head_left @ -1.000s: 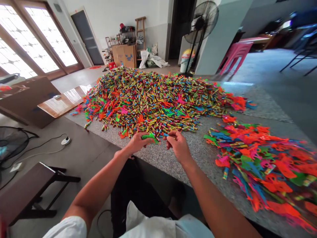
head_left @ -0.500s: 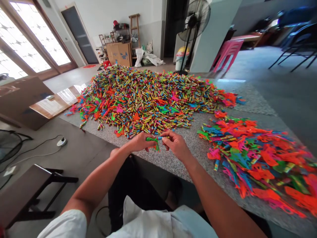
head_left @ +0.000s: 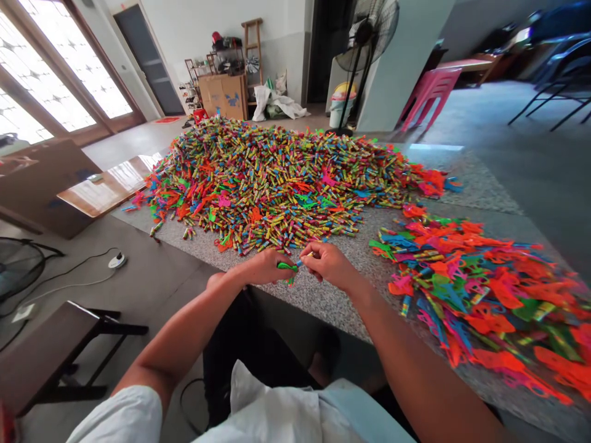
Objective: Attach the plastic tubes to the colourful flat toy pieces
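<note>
Just above the near edge of the speckled stone slab (head_left: 318, 309), my left hand (head_left: 265, 266) is closed on a small green plastic toy piece (head_left: 285, 266). Some orange shows below it; its full shape is hidden by the fingers. My right hand (head_left: 333, 266) pinches a small tube (head_left: 300, 263) with a blue end. That blue end points at the green piece and meets it or nearly does; I cannot tell which. Beyond both hands spreads a big heap of small colourful tubes (head_left: 272, 184), with flat plastic pieces scattered among them.
To the right lies a second pile of orange, green, blue and pink plastic pieces (head_left: 489, 289), some with tubes. A dark stool (head_left: 50, 351) stands at lower left beside a cardboard sheet (head_left: 41, 191). Behind the slab are a standing fan (head_left: 362, 37) and pink stools (head_left: 431, 95).
The green piece has turned in my left hand and now lies flatter. My hands have come slightly closer together, with the tube still pinched. The whole view has shifted a little.
</note>
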{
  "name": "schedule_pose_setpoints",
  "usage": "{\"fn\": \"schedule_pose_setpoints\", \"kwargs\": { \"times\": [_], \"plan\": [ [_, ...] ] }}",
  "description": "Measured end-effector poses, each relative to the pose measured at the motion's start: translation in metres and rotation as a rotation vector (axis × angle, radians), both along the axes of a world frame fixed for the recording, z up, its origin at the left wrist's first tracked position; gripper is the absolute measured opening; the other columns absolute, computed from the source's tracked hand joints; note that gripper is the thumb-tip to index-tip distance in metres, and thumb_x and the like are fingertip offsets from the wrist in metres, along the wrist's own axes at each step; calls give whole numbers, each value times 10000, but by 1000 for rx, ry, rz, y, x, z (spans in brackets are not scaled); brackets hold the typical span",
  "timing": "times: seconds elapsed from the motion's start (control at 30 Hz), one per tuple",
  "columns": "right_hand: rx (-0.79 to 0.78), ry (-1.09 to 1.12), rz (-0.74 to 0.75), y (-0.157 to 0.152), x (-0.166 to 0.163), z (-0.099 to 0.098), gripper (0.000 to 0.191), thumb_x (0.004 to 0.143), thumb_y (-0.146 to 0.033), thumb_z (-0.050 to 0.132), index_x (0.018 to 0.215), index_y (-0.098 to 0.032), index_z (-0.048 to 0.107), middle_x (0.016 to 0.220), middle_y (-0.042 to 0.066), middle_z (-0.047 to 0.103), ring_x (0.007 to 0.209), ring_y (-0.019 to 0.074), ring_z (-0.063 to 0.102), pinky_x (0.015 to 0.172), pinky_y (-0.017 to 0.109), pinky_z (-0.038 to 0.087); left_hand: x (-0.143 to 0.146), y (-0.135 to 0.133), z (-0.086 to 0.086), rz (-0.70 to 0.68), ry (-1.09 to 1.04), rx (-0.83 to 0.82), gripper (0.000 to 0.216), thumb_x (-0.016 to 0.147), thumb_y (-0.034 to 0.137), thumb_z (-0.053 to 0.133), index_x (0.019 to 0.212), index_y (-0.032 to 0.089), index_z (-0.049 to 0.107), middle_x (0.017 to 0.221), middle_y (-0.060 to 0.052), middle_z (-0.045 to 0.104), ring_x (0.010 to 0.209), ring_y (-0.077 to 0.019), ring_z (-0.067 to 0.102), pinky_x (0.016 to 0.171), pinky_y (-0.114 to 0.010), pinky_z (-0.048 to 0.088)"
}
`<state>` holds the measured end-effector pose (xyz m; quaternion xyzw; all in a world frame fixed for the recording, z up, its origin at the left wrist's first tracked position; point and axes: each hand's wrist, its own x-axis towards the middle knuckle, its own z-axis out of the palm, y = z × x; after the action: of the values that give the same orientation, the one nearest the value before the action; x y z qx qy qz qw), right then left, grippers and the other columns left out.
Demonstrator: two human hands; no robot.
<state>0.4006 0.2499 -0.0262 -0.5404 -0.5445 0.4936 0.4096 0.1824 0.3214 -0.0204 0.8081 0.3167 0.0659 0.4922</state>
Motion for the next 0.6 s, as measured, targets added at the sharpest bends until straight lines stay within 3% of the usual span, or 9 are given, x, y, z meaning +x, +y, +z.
{"fn": "schedule_pose_setpoints", "kwargs": {
  "times": [0.17, 0.27, 0.43, 0.6],
  "plan": [
    [-24, 46, 37, 0, -2, -2, 192, 826, -393, 696, 782, -216, 638, 544, -46, 595, 391, 93, 471, 378, 215, 356, 0, -2, 7, -82, 36, 98, 230, 925, 339, 673, 893, 186, 841, 723, 3, 719, 616, -105, 639, 558, -172, 463],
    [-96, 219, 3, 1, -3, -8, 214, 797, -411, 708, 771, -220, 615, 523, -61, 563, 370, 86, 424, 357, 216, 329, 0, -2, 14, -110, 1, 175, 201, 918, 293, 677, 870, 184, 839, 743, 1, 729, 679, -103, 635, 614, -166, 466],
    [-184, 460, -10, 1, -6, -14, 257, 740, -430, 739, 827, -223, 616, 503, -91, 510, 367, 78, 367, 351, 208, 300, 2, 1, 13, -79, 8, -66, 266, 906, 396, 718, 987, 180, 850, 794, -8, 747, 596, -106, 638, 536, -184, 512],
    [-110, 348, 8, -2, -3, -8, 249, 780, -436, 726, 827, -212, 627, 529, -80, 534, 386, 74, 396, 374, 206, 317, 3, 2, -2, -61, -19, -169, 315, 879, 449, 767, 1004, 174, 859, 816, -22, 764, 612, -105, 638, 534, -184, 554]
  ]
}}
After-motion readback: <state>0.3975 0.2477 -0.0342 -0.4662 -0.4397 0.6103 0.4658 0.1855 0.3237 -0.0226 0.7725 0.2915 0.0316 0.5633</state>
